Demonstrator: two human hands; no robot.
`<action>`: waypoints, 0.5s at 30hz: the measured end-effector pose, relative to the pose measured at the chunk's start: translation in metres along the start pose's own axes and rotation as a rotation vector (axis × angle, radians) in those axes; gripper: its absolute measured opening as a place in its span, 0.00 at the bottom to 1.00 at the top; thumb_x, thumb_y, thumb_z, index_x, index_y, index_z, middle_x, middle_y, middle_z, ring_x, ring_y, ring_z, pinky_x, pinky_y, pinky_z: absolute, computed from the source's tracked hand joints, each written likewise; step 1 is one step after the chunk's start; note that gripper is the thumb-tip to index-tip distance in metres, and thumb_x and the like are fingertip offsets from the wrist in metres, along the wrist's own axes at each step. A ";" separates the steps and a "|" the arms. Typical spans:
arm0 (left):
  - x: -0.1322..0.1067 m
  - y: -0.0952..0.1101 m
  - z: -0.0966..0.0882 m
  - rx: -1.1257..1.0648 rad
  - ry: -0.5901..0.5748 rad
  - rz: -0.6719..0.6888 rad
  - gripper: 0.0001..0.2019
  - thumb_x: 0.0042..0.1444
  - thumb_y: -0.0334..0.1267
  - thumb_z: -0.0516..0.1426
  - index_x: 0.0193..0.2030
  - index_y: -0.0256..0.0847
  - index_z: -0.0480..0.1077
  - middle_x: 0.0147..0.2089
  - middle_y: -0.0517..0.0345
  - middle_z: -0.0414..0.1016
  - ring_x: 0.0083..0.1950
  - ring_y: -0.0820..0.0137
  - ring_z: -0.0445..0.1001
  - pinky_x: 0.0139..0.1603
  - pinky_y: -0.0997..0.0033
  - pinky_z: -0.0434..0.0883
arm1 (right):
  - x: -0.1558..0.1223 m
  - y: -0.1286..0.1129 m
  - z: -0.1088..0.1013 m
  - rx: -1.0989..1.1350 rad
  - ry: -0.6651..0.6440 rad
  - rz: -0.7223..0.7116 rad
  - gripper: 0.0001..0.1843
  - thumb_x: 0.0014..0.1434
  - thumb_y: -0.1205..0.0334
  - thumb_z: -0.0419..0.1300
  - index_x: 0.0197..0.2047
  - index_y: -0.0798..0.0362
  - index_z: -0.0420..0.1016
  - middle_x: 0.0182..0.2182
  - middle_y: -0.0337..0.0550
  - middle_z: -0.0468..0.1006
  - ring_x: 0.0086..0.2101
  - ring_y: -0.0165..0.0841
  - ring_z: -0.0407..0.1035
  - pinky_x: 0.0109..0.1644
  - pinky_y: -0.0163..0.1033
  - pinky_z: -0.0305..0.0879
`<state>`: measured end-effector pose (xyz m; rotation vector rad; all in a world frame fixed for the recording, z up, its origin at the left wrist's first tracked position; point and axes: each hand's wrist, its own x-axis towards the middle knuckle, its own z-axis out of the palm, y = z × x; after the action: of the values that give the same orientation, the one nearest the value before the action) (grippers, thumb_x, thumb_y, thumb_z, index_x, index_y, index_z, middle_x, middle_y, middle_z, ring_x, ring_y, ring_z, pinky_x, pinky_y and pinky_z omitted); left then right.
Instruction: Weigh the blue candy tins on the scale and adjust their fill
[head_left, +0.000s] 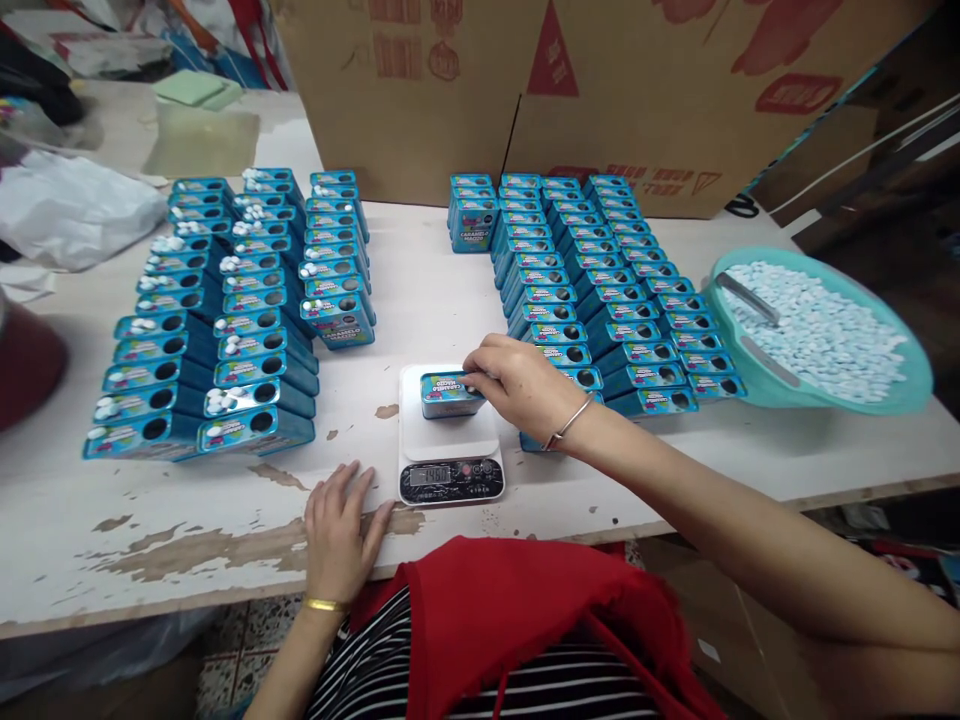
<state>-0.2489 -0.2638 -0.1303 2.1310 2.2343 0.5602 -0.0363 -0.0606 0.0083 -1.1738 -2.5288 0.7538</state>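
A blue candy tin (448, 393) stands on the white kitchen scale (450, 440), whose display is lit. My right hand (521, 385) reaches over from the right with its fingers pinched together at the tin's right end, where they cover its opening. What is between those fingertips is hidden. Flat on the table, left of the scale's front, rests my left hand (337, 525), fingers spread and holding nothing.
Rows of blue tins with round openings stand at left (259, 370), many with white candies on top, and at right (544, 275). A turquoise basin (825, 395) of candies with a metal scoop (750, 298) stands far right. Behind is a large cardboard box (480, 110).
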 end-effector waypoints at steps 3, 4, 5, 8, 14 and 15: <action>0.000 0.000 0.000 -0.002 0.002 0.002 0.21 0.60 0.45 0.54 0.57 0.40 0.64 0.59 0.45 0.65 0.63 0.56 0.62 0.63 0.51 0.58 | 0.000 0.001 0.001 0.026 0.052 -0.034 0.07 0.61 0.69 0.56 0.34 0.60 0.75 0.34 0.48 0.73 0.35 0.31 0.66 0.42 0.36 0.61; 0.000 0.000 0.000 -0.001 0.001 0.003 0.21 0.60 0.45 0.54 0.57 0.40 0.64 0.59 0.45 0.65 0.63 0.56 0.62 0.63 0.51 0.58 | 0.000 0.002 0.001 0.048 0.082 -0.044 0.07 0.61 0.69 0.56 0.33 0.59 0.75 0.33 0.47 0.73 0.35 0.31 0.66 0.42 0.36 0.61; 0.000 0.000 0.000 -0.001 0.001 0.002 0.21 0.60 0.45 0.54 0.57 0.40 0.64 0.59 0.45 0.65 0.63 0.56 0.62 0.63 0.51 0.57 | 0.000 0.002 0.000 0.079 0.114 -0.050 0.08 0.60 0.70 0.56 0.32 0.59 0.75 0.32 0.47 0.73 0.35 0.31 0.67 0.42 0.36 0.61; 0.000 0.000 0.000 -0.002 0.000 0.000 0.21 0.60 0.45 0.54 0.57 0.40 0.64 0.59 0.45 0.65 0.62 0.56 0.62 0.63 0.51 0.57 | -0.003 0.006 -0.005 0.268 0.170 0.003 0.07 0.59 0.67 0.57 0.31 0.58 0.75 0.29 0.43 0.74 0.32 0.29 0.67 0.39 0.36 0.62; -0.001 -0.001 0.001 -0.005 0.008 -0.002 0.21 0.60 0.45 0.54 0.57 0.40 0.63 0.60 0.46 0.65 0.63 0.56 0.61 0.64 0.51 0.57 | -0.009 0.015 -0.012 0.634 0.059 0.238 0.11 0.55 0.64 0.57 0.39 0.60 0.75 0.24 0.39 0.73 0.21 0.23 0.61 0.26 0.32 0.60; -0.001 -0.001 0.001 -0.002 0.007 -0.001 0.21 0.60 0.45 0.53 0.57 0.40 0.63 0.60 0.45 0.65 0.63 0.56 0.61 0.63 0.51 0.57 | -0.010 0.014 -0.011 0.642 0.052 0.235 0.11 0.55 0.65 0.56 0.40 0.60 0.75 0.25 0.40 0.74 0.21 0.23 0.62 0.26 0.31 0.60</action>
<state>-0.2498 -0.2648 -0.1320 2.1306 2.2372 0.5699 -0.0164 -0.0563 0.0095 -1.2233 -1.8819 1.4288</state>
